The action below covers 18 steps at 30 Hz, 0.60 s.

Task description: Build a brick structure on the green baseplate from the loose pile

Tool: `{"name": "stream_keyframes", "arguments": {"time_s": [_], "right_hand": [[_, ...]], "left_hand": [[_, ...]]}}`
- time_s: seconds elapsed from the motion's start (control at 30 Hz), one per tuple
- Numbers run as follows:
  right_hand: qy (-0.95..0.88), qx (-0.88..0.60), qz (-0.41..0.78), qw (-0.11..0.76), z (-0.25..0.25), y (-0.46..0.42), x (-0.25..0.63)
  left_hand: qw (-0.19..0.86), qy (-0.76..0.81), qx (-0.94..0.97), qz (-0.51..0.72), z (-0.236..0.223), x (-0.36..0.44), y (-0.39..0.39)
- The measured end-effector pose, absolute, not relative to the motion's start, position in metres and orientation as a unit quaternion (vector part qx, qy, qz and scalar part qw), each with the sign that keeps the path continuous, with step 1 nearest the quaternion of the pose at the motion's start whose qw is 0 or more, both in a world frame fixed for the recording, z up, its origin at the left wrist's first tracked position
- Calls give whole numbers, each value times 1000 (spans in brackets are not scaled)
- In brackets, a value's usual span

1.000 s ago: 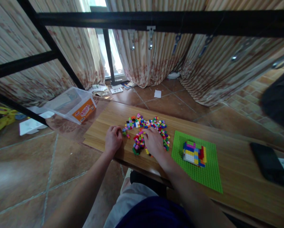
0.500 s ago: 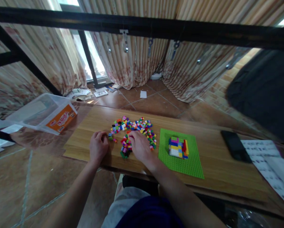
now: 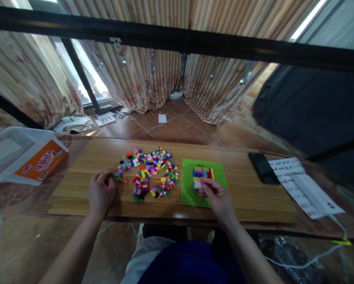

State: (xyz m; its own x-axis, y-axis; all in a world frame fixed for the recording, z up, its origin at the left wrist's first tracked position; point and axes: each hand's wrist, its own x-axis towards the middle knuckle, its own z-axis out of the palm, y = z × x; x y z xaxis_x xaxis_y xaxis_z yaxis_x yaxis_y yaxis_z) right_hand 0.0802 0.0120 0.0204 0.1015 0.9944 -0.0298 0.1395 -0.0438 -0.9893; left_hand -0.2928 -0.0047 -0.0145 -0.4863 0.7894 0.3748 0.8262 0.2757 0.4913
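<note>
My right hand (image 3: 220,199) is over the green baseplate (image 3: 189,195), thumb and forefinger pinched at the near side of a low multicoloured block build (image 3: 198,172). A small pink building brick (image 3: 202,181) shows at those fingertips, partly hidden by them. The build has white, blue, yellow, red and pink bricks, and my fingers cover part of it. My left hand (image 3: 101,193) rests curled on the wooden board, left of the loose bricks (image 3: 163,157). Nothing shows in its closed fingers. A few green and blue bricks (image 3: 118,177) lie just beside it.
A clear plastic bin (image 3: 5,157) with an orange label stands at the left. Right of the baseplate lie a black phone (image 3: 263,167) and printed sheets (image 3: 295,181) with a white device and cable. A dark metal bar (image 3: 171,37) crosses above.
My right hand has moved from the loose bricks rightward to the build on the baseplate, pinching a small brick. My left hand stays beside the pile. The view has turned right.
</note>
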Motion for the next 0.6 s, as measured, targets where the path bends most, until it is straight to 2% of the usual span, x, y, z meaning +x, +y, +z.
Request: {"name": "stream_keyframes", "arguments": {"time_s": [0.1,0.27,0.43,0.6], "right_hand": [[-576,-591,321,465,24,26,109],[-703,-595,147,361,33,58,125],[-766,-557,110,302,26,69,122],[-780,-552,91,280,23,70,121]], "left_hand": [[30,-796,-509,-328,-13,-293,-4],[36,-795,-516,-317,-14,-294,-4],[46,-794,-517,-318,-16,-295,-4],[41,-796,-515,-316,-16,-296,-3]]}}
